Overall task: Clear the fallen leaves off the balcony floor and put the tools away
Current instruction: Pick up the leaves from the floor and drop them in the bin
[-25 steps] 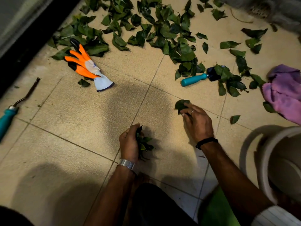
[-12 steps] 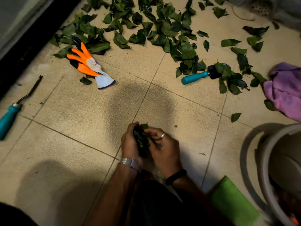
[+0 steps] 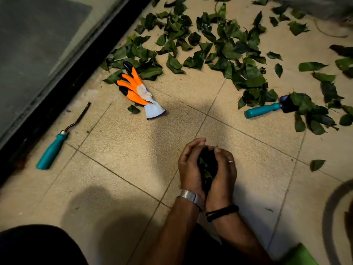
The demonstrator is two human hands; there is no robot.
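On the tiled floor [image 3: 122, 150], my left hand [image 3: 191, 169] and right hand [image 3: 223, 173] cupped a leaf wad [image 3: 207, 165], fingers [image 3: 193, 144] curled around it; I judged keeping them pressed together would prevent spills, more leaves [image 3: 229, 48] lying well beyond.

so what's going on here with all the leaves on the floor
A person is clearing leaves by hand. The left hand and right hand are cupped together around a bunch of leaves, held just above the tiled floor. Most of the scattered leaves still lie farther out. The tools are not put away: an orange glove, a teal-handled trowel half under leaves, and a teal-handled weeder by the door track.
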